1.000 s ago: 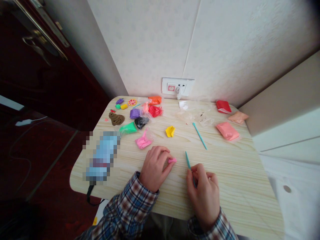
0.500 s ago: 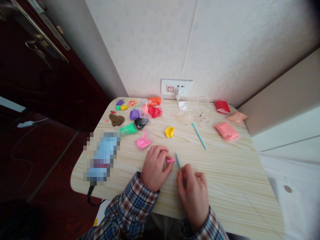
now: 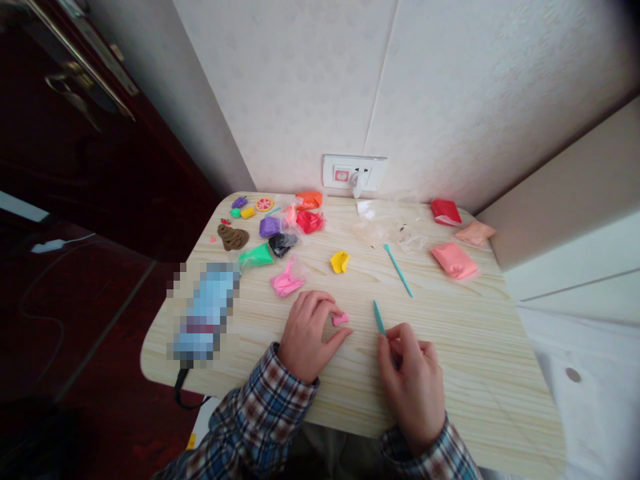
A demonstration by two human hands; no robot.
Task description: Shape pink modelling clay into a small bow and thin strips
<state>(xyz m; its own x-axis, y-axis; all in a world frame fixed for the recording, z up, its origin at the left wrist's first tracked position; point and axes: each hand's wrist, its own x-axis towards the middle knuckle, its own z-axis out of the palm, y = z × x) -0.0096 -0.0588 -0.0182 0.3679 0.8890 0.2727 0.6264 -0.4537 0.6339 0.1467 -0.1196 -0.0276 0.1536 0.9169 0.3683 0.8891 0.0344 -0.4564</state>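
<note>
A small piece of pink clay (image 3: 341, 319) lies on the wood-patterned table (image 3: 480, 347) at the fingertips of my left hand (image 3: 309, 337). That hand rests palm down, its thumb spread away from the fingers, and the index fingertip seems to touch the clay. To the right, my right hand (image 3: 413, 380) pinches a teal clay modelling tool (image 3: 379, 317); its flat end points away from me and the rest is hidden in the fingers. Beyond the hands lie a shaped yellow clay piece (image 3: 339, 262) and a second teal tool (image 3: 399, 270).
Left of centre are bags of pink clay (image 3: 287, 283), green clay (image 3: 256, 255) and other colours. A coiled brown clay piece (image 3: 233, 237) and a blurred-out phone (image 3: 207, 310) lie farther left. Salmon clay packets (image 3: 454, 260) sit at right, below the wall socket (image 3: 354, 173).
My right hand has moved right with the tool, away from the pink clay. My left thumb has swung outward from the fingers; the clay stays in about the same place.
</note>
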